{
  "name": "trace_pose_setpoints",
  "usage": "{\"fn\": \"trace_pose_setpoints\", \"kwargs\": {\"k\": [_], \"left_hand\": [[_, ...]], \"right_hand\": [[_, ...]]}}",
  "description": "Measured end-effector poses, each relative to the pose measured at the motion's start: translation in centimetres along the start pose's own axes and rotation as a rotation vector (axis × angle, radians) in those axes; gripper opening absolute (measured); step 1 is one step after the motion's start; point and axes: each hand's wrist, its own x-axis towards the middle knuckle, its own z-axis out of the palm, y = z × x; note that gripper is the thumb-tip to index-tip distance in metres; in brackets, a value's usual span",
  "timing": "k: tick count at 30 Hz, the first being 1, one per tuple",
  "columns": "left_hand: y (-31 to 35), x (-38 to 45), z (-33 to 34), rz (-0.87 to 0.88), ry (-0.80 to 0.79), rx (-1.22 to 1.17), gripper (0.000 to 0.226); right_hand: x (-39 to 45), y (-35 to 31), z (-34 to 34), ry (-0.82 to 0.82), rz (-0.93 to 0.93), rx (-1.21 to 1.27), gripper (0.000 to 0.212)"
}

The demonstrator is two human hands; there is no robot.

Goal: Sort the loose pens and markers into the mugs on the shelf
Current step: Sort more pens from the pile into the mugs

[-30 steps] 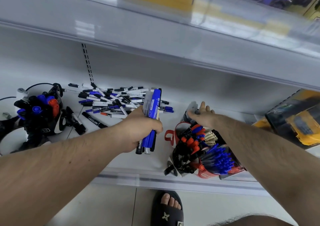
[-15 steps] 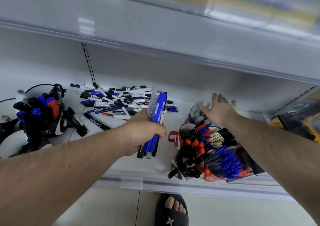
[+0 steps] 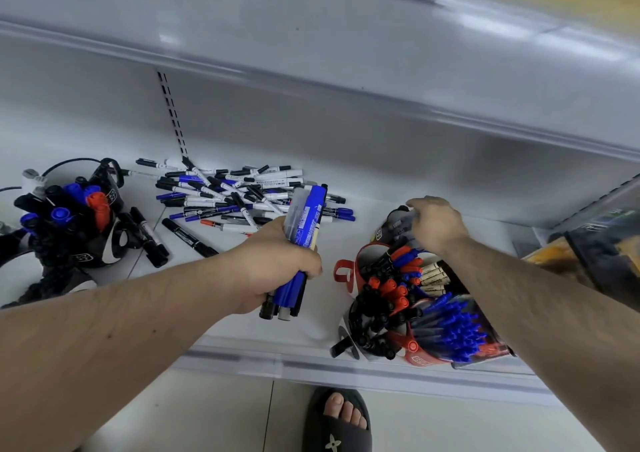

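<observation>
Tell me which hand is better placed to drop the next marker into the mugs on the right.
Probably the right hand: it is already over the far mug. The left hand grips a bundle of markers beside the mugs, and can feed it.

Bare forearms; dark slide sandal point(image 3: 337, 427) with a pale, perhaps floral, emblem.

Right hand point(image 3: 437, 224) covers top of the far mug point(image 3: 394, 225), so can't tell if it grips anything; left fist point(image 3: 277, 261) hides mid part of the marker bundle point(image 3: 304, 219); boxes point(image 3: 602, 244) at rt edge blurred, cut off; marker print too small to read.
</observation>
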Motion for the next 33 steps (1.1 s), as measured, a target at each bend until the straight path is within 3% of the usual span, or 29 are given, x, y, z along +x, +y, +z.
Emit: {"fn": "trace_pose_setpoints", "kwargs": {"k": [2, 5, 7, 14, 18, 25, 29, 33], "left_hand": [[-0.1, 0.0, -0.3, -0.006, 0.008, 0.005, 0.028], [0.0, 0.0, -0.3, -0.001, 0.016, 0.005, 0.029], [0.0, 0.0, -0.2, 0.000, 0.017, 0.007, 0.031], [-0.1, 0.1, 0.0, -0.022, 0.027, 0.033, 0.035], [-0.1, 0.1, -0.1, -0.024, 0.029, 0.037, 0.038], [-0.2, 0.2, -0.3, -0.023, 0.031, 0.029, 0.033], [-0.4, 0.3, -0.4, -0.027, 0.023, 0.025, 0.034], [-0.4, 0.1, -0.5, -0.018, 0.010, 0.017, 0.033]], "right_hand": [[0.0, 0.8, 0.3, -0.010, 0.082, -0.022, 0.041], [-0.1, 1.1, 0.1, -0.134, 0.297, 0.036, 0.076], [-0.2, 1.1, 0.3, -0.205, 0.312, 0.107, 0.086], [-0.3, 1.3, 0.6, -0.163, -0.017, 0.037, 0.052], [-0.6, 0.0, 0.6, -0.147, -0.139, 0.115, 0.046], [-0.3, -0.8, 0.3, -0.120, -0.018, 0.196, 0.045], [-0.6, -1.7, 0.7, -0.096, 0.119, 0.133, 0.062], [0.4, -1.5, 1.0, -0.041, 0.220, 0.248, 0.052]]}}
